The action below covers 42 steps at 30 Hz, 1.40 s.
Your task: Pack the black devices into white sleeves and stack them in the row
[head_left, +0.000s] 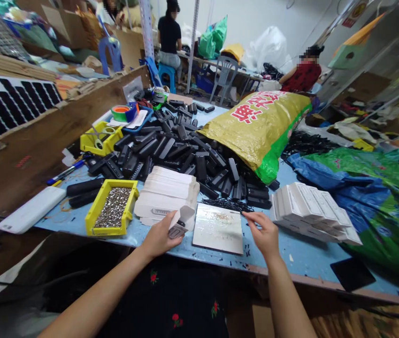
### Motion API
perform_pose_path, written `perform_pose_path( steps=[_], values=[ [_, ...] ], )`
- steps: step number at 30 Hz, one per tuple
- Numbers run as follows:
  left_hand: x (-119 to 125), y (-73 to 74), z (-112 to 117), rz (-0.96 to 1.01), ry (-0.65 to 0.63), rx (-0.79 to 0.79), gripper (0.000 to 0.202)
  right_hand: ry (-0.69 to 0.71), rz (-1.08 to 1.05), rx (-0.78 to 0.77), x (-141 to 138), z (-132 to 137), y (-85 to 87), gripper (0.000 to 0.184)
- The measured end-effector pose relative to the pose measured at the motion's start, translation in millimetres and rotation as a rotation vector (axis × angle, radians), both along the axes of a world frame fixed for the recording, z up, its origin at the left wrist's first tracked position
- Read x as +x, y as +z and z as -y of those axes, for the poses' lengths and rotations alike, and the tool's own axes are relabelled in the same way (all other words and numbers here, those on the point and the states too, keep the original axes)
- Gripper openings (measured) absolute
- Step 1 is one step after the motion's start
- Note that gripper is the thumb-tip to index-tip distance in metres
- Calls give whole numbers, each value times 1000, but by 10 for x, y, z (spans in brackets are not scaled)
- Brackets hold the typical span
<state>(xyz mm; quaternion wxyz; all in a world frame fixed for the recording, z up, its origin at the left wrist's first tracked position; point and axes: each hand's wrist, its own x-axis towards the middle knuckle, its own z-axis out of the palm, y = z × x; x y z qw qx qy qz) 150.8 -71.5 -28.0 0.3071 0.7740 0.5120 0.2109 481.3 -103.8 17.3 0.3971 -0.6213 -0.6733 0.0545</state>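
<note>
White box [178,231], grey-printed, open-ended, gripped by left hand [161,235]; right hand [264,233] pinching thin dark piece [236,212].

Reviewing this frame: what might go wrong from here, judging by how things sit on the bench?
The small white box in the left hand is tilted and looks open, so its dark contents might slip out. The front yellow bin, full of tiny metal pieces, sits near the table's front edge; a knock could scatter them. The leaning stacked boxes might slide if bumped.
</note>
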Motion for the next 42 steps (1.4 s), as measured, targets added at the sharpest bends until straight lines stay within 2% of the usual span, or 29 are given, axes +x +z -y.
perform_pose_path(
  steps=[2, 4, 6, 8, 10, 13, 15, 17, 20, 22, 25, 28, 30, 33, 34, 35, 36, 38, 39, 41, 42],
  values=[
    [11, -1, 9, 13, -62, 5, 68, 202, 76, 67, -418, -28, 206, 24],
    [20, -13, 19, 30, -93, 8, 70, 415, 255, 44, -799, -72, 342, 27],
    [16, -37, 24, 46, -86, 6, 78, 618, 408, -37, -1055, -128, 400, 27],
    [-4, -65, 16, 77, -80, 8, 81, 740, 402, -120, -1173, -182, 379, 28],
    [-35, -91, -3, 136, -72, 31, 71, 700, 195, -171, -1214, -223, 272, 36],
    [-61, -116, -34, 205, -59, 45, 51, 437, -350, -252, -1317, -257, -33, 48],
    [-42, -117, -48, 236, -71, 4, 58, 375, -653, -311, -1467, -256, -269, 45],
    [3, -103, -58, 277, -73, -74, 77, 432, -768, -308, -1639, -237, -451, 43],
    [73, -68, -59, 292, -33, -182, 98, 456, -767, -226, -1804, -202, -548, 35],
    [86, -51, -53, 249, -8, -209, 103, 424, -786, -264, -1819, -198, -520, 32],
    [46, -47, -48, 233, 12, -222, 102, 419, -759, -272, -1752, -225, -439, 31],
    [9, -51, -52, 314, 8, -233, 98, 551, -588, -177, -1694, -210, -395, 35],
    [41, -43, -36, 347, 98, -189, 92, 566, -511, -206, -1729, -115, -416, 53],
    [152, 2, 49, 421, 263, -160, 70, 467, -465, -380, -1874, 121, -517, 109],
    [174, 29, 83, 459, 257, -195, 62, 442, -442, -424, -1890, 191, -544, 119],
    [170, 63, 108, 494, 216, -236, 56, 422, -405, -436, -1853, 241, -549, 119],
    [132, 103, 115, 516, 164, -257, 54, 385, -362, -410, -1740, 269, -521, 112],
    [-67, 197, 52, 495, 113, -171, 58, 213, -264, -269, -1237, 255, -340, 86],
    [-223, 245, -19, 441, 144, -66, 63, 29, -224, -170, -849, 222, -190, 76],
    [-600, 323, -219, 228, 336, 141, 61, -457, -96, -16, 108, 143, 178, 67],
    [-793, 345, -329, 95, 424, 190, 59, -603, -75, 30, 619, 110, 363, 68]
  ],
)
